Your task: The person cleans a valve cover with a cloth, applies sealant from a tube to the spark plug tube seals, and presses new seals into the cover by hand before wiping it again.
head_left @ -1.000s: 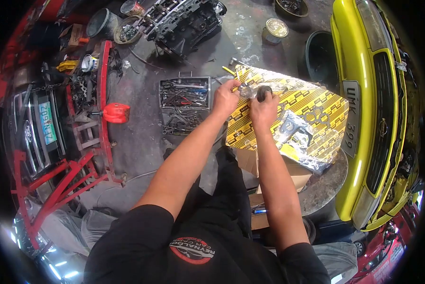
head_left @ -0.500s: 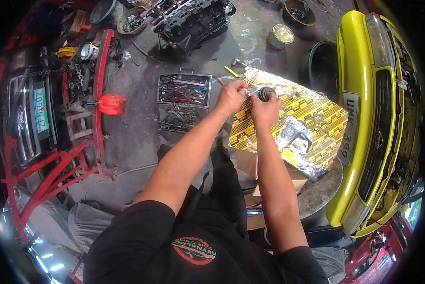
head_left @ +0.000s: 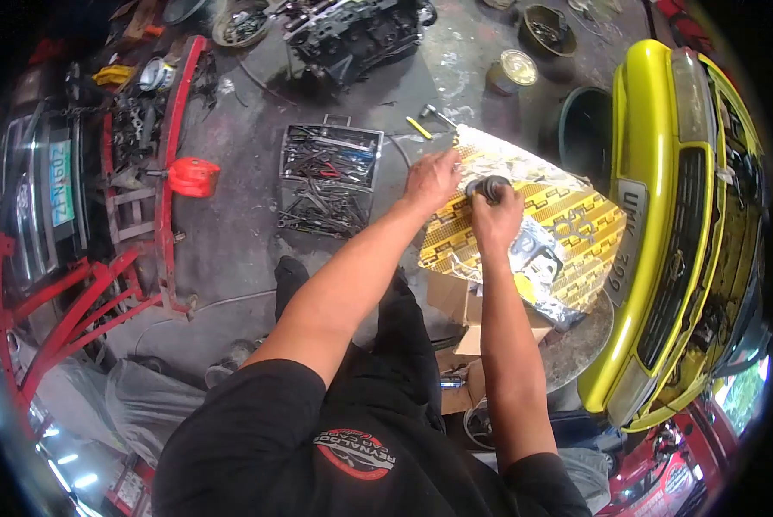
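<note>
A dark round part (head_left: pixel 487 186) is held in my right hand (head_left: pixel 499 215), its fingers closed around it above the yellow patterned sheet (head_left: pixel 589 250). My left hand (head_left: pixel 434 178) is at the sheet's upper left edge, its fingers bent together by crinkled clear plastic; what they hold, if anything, is hidden. Thin gaskets (head_left: pixel 574 227) and a plastic-wrapped piece (head_left: pixel 537 260) lie on the sheet, to the right of my right forearm. Under the sheet's lower left side is an open cardboard box (head_left: pixel 452 297).
A metal tool tray (head_left: pixel 331 155) lies on the floor left of my hands, an engine block (head_left: pixel 352 43) beyond it. A yellow car bumper (head_left: pixel 632 129) borders the right side, a red frame (head_left: pixel 173 129) the left. A can (head_left: pixel 514 71) and dark tub (head_left: pixel 586 129) stand ahead.
The view has shifted slightly. My right hand and the dark part have moved a little lower and away from my left hand, which now sits at the sheet's edge.
</note>
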Motion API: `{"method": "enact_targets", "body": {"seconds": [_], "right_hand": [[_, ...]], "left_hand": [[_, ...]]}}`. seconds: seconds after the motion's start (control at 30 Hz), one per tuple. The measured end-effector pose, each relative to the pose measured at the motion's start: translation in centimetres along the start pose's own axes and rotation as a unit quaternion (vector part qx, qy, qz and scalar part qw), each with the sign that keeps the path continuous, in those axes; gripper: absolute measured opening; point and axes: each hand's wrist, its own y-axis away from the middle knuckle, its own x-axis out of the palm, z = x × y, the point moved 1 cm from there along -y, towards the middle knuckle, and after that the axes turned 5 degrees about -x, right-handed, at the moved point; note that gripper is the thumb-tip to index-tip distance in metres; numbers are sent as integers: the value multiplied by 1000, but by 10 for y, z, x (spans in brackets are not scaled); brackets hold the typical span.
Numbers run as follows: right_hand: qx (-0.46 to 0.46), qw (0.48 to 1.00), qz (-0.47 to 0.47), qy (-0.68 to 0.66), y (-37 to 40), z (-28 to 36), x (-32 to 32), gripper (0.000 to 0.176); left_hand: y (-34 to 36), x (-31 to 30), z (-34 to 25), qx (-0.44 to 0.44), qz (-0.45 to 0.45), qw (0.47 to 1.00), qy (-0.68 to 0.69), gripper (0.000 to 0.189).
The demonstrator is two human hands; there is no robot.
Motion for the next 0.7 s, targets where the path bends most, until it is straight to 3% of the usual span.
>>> {"method": "enact_targets", "body": {"seconds": [0.03,0.13,0.2,0.23,0.37,0.47,0.5,0.53,0.57,0.6,0.63,0.67,0.7], "right_hand": [[-49,998,-41,-3,6,-2,3,32],[-93,995,-24,-22,17,2,6,29],[-145,988,10,52,20,18,-6,30],[-175,983,8,46,22,14,-7,30],[-133,985,65,92,18,11,-19,32],[-172,982,59,50,18,5,-23,30],[-219,975,14,33,18,-1,-23,28],[-145,984,43,-95,16,-6,-28,28],[-66,970,71,-221,19,-12,-35,28],[14,935,97,-341,26,-15,-43,29],[127,900,101,-404,37,8,-69,26],[183,875,91,-438,43,-10,-72,21],[216,830,75,-509,54,-8,-82,19]], "left_hand": [[0,4,-1,-18,-2,1000,8,26],[11,6,-5,-48,-31,998,-14,37],[16,8,-5,-58,-30,998,-6,46],[20,6,-4,-70,10,998,-1,55],[57,-20,18,-31,-29,999,-22,72],[107,-110,49,-66,56,993,-85,66],[131,-140,78,-75,50,988,-125,64],[155,-176,102,-171,81,968,-166,64],[192,-212,138,-201,63,964,-164,64],[239,-243,184,-252,19,950,-185,61],[274,-286,189,-391,52,892,-220,61],[348,-313,283,-380,21,874,-301,62],[400,-349,307,-445,74,835,-314,63]]}}
